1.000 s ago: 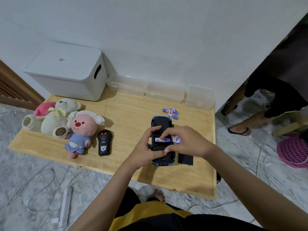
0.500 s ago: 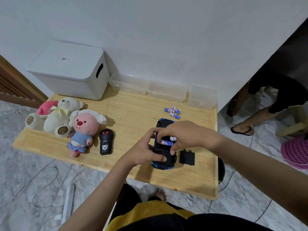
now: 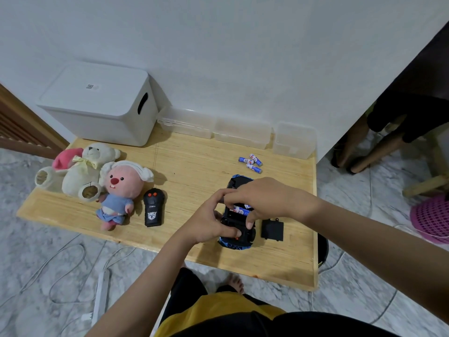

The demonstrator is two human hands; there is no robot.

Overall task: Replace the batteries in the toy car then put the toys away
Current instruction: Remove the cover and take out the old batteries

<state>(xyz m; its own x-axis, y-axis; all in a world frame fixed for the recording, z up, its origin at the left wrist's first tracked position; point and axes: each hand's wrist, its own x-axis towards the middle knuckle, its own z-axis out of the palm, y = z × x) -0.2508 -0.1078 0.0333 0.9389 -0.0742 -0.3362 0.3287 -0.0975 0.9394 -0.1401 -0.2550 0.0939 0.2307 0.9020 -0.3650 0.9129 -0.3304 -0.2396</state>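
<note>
Toy car [image 3: 237, 229], overturned, gripped by left hand [image 3: 206, 222]; right fingers [image 3: 250, 224] pinch batteries [image 3: 241, 210], label seemingly "ABC".

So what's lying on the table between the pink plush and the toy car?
In the head view, only the black remote control, lying flat just beside the pink plush. From there to the upturned toy car held by the left hand, bare table.

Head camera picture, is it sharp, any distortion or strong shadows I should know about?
Head view: wide-angle bending shows, the table edges and wall corner lean outward. Centre is fairly sharp: the batteries and remote print can be made out. Light is soft and even, with faint shadows beside the white box and plush toys. No glare.
</note>
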